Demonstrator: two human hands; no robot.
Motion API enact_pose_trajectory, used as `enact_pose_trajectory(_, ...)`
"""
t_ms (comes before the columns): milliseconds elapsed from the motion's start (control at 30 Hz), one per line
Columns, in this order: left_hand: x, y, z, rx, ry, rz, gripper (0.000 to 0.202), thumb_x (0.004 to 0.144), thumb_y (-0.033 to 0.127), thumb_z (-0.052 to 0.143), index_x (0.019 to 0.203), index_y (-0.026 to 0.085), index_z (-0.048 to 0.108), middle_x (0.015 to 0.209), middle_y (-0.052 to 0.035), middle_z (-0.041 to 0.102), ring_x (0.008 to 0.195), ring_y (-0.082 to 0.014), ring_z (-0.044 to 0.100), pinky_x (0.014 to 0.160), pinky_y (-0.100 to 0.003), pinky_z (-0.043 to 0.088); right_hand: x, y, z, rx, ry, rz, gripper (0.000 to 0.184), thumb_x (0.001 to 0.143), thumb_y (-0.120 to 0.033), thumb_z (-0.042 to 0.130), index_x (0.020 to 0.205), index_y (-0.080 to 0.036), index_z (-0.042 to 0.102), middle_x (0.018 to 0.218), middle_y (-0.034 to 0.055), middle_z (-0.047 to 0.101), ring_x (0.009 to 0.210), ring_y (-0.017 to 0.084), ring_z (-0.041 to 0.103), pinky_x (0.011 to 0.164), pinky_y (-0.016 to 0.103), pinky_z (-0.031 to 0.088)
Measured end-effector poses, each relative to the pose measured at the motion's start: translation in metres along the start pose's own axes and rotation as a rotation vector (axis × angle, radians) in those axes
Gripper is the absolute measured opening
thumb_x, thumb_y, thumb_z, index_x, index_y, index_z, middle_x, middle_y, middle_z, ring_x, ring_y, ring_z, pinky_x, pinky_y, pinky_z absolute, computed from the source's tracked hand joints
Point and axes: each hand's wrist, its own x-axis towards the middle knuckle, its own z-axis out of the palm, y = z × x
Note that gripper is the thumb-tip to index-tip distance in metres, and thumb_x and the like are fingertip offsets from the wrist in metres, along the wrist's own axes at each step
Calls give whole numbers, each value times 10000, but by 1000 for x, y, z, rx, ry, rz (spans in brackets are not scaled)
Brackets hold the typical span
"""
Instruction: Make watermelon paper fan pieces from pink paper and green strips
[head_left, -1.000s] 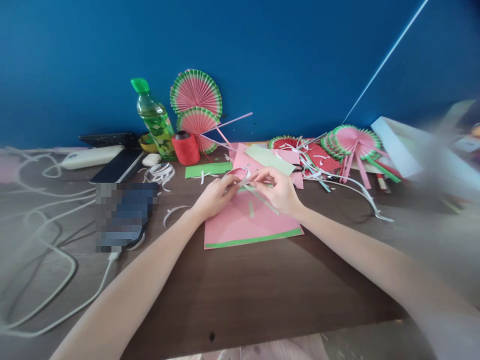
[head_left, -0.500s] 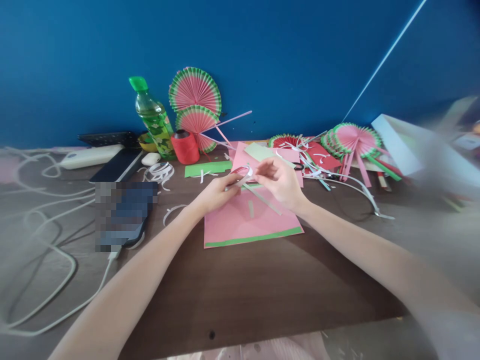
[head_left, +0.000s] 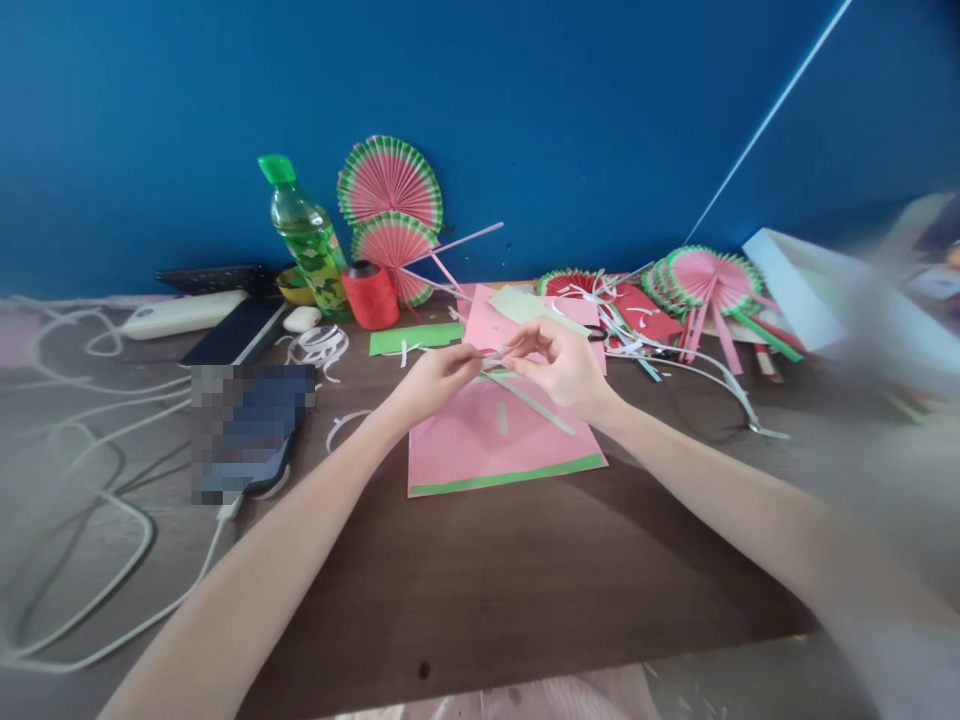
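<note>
the loop that curled up between the fingers half a second ago is now pulled flat. the left hand and right hand both pinch the paper strip, which slants down over the pink sheet on the counter.

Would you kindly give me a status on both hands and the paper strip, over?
Left hand, right hand: both pinching paper strip at its far end. Strip slants over pink sheet. Nothing in the way.
</note>
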Motion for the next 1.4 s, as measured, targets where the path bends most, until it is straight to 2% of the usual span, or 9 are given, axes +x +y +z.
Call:
enact_pose_trajectory(133, 1, -4, -2, -17, 19, 21, 236, 830, 316, 429, 773, 159, 596, 715, 12, 566, 677, -121, 495, 639, -242, 382, -1, -7, 3, 43, -24, 24, 172, 724, -258, 670, 818, -185, 546, 826, 19, 648, 805, 137, 626, 776, 327, 515)
enact_pose_trajectory(300, 2, -3, -5, -107, 16, 8, 276, 815, 377, 445, 813, 153, 606, 770, -7, 603, 756, -150, 533, 699, -259, 410, -2, -13, 5, 93, -15, 38, 224, 695, -310, 703, 748, -188, 523, 761, 11, 630, 781, 156, 640, 760, 345, 522)
enact_pose_trajectory(733, 2, 3, 0, -368, 33, -48, 261, 769, 380, 508, 810, 146, 617, 774, -7, 604, 737, -137, 513, 700, -254, 388, 2, -6, 1, 413, -76, 79, 256, 657, -256, 752, 748, -200, 520, 735, -33, 654, 821, 150, 664, 791, 329, 534)
enact_pose_trajectory(867, 3, 1, -1, -413, 53, -61, 215, 750, 332, 506, 781, 146, 608, 721, 2, 565, 688, -122, 486, 665, -241, 374, 3, -7, 0, 512, -100, 90, 262, 653, -258, 757, 737, -206, 514, 676, -57, 610, 754, 137, 666, 781, 319, 531)
enact_pose_trajectory(967, 4, 0, -7, -456, 153, -69, 176, 742, 297, 478, 698, 151, 566, 616, 24, 455, 588, -99, 413, 572, -221, 329, 4, -12, 0, 530, -129, 85, 282, 659, -279, 751, 726, -209, 486, 657, -62, 575, 716, 139, 662, 770, 334, 527)
enact_pose_trajectory(1067, 6, 3, -15, -392, 249, -54, 171, 769, 281, 459, 677, 162, 539, 554, 43, 346, 528, -87, 332, 518, -215, 275, 5, -14, -2, 461, -122, 62, 276, 677, -275, 734, 767, -217, 480, 701, -51, 579, 762, 141, 651, 794, 339, 511)
enact_pose_trajectory(1167, 6, 7, -20, -358, 307, -68, 162, 789, 259, 468, 683, 160, 540, 539, 46, 346, 515, -81, 316, 497, -209, 255, 6, -10, -4, 262, -41, 14, 229, 716, -274, 689, 838, -219, 504, 751, -32, 572, 837, 140, 624, 826, 325, 483)
enact_pose_trajectory(1300, 8, 7, -21, -615, 300, -110, 190, 812, 212, 442, 706, 143, 585, 510, 48, 326, 494, -74, 331, 505, -189, 311, 6, -3, -9, -99, 79, 20, 153, 780, -309, 591, 870, -196, 540, 700, -19, 537, 725, 135, 586, 702, 293, 466)
enact_pose_trajectory(1400, 10, 7, -23, -822, 337, -186, 223, 825, 161, 418, 687, 126, 589, 489, 51, 323, 470, -65, 334, 518, -179, 362, 7, 0, -12, -410, -26, 156, 186, 786, -353, 565, 779, -168, 585, 583, -23, 519, 566, 120, 515, 601, 279, 406)
